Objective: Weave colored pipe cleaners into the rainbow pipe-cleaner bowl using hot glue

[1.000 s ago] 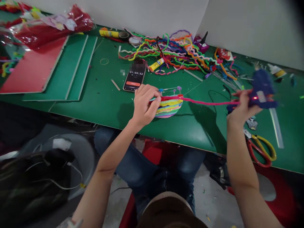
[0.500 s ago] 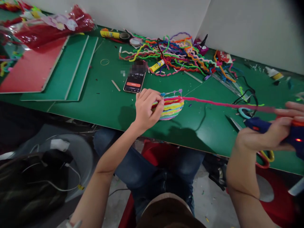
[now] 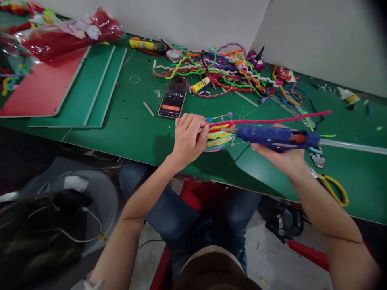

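My left hand [image 3: 190,135] grips the left end of a striped piece made of colourful pipe cleaners [image 3: 222,139] laid side by side; the fingers hide that end. From its top edge a long pink pipe cleaner [image 3: 281,119] runs off to the right with its far end loose. In my right hand [image 3: 284,159] is a blue hot glue gun [image 3: 263,136], its nozzle pointing left at the stripes and a clear glue stick [image 3: 353,146] sticking out behind. Whether the nozzle touches the piece I cannot tell. Small blue and purple bits on thin stems show along the top edge.
Behind the piece lie a phone [image 3: 172,102], a glue stick tube [image 3: 200,84] and a heap of pipe cleaners [image 3: 217,66]. Yellow-handled scissors [image 3: 335,189] lie by the right forearm. Red and green boards [image 3: 105,88] are at the left, near a red plastic-wrapped bundle [image 3: 66,36].
My right hand has let go of the pink pipe cleaner and swung the glue gun left to the striped piece. The pink strand's free end now points slightly upward. My left hand stays nearly still.
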`<state>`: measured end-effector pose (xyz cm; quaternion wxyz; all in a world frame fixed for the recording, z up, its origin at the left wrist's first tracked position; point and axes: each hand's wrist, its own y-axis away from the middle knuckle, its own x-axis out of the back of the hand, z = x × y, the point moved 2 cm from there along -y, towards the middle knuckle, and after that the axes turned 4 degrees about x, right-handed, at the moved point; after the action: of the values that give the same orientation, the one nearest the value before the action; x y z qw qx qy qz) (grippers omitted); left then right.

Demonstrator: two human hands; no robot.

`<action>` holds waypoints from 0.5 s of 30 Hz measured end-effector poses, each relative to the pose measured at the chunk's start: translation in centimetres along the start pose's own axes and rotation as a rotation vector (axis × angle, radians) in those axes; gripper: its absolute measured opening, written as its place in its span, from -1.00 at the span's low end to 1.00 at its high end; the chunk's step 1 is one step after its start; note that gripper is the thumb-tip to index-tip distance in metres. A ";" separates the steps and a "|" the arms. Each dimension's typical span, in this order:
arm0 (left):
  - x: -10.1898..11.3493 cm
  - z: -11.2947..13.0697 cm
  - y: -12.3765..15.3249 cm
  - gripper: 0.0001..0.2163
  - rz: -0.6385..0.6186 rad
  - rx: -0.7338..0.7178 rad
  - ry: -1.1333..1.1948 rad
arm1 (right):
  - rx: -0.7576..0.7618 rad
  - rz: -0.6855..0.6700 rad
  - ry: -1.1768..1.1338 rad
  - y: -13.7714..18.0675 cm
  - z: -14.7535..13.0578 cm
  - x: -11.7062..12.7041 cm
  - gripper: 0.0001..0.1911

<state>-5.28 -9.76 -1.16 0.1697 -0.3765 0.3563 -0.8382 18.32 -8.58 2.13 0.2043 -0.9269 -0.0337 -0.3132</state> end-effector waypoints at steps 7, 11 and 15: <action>0.0 0.0 0.1 -0.80 -0.005 -0.025 0.007 | 0.020 -0.110 -0.027 -1.5 -1.6 -1.2 -0.71; 0.0 -0.1 0.2 -0.79 -0.028 0.004 -0.017 | 0.066 -0.129 0.026 -1.5 -2.0 -0.8 -0.71; 0.0 -0.1 0.2 -0.77 -0.065 0.044 -0.023 | 0.141 -0.147 0.068 -1.5 -2.8 -0.5 -0.73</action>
<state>-5.31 -9.86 -1.37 0.1546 -0.3938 0.3234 -0.8464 16.07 -8.24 4.38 0.2466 -0.8940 -0.1167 -0.3553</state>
